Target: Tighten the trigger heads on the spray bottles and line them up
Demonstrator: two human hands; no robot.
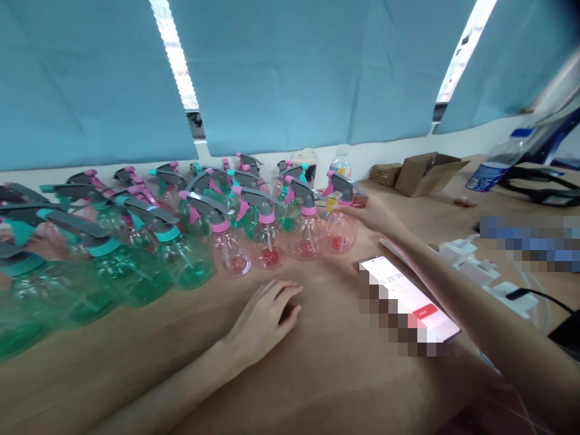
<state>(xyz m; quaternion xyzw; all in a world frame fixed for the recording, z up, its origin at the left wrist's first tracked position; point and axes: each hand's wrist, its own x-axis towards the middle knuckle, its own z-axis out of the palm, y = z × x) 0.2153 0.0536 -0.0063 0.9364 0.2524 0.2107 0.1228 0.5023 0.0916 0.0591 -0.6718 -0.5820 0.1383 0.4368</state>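
Observation:
Several spray bottles stand in rows along the back and left of the table. The front row has green bottles (188, 263) on the left and pink ones (270, 244) on the right. My right hand (369, 212) reaches to the rightmost pink bottle (339, 232), its fingers at the neck beside the pink collar; whether they grip it is unclear. My left hand (267, 314) rests on the brown table (317, 374) in front of the pink bottles, fingers loosely curved and apart, holding nothing. A lit phone (408, 296) lies beneath my right forearm.
Behind my right arm are an open cardboard box (423, 174), a clear bottle with a blue cap (498, 160) and black straps (544, 187). White plugs and cables (475, 266) lie to the right of the phone. Blue cloth (294, 72) covers the back.

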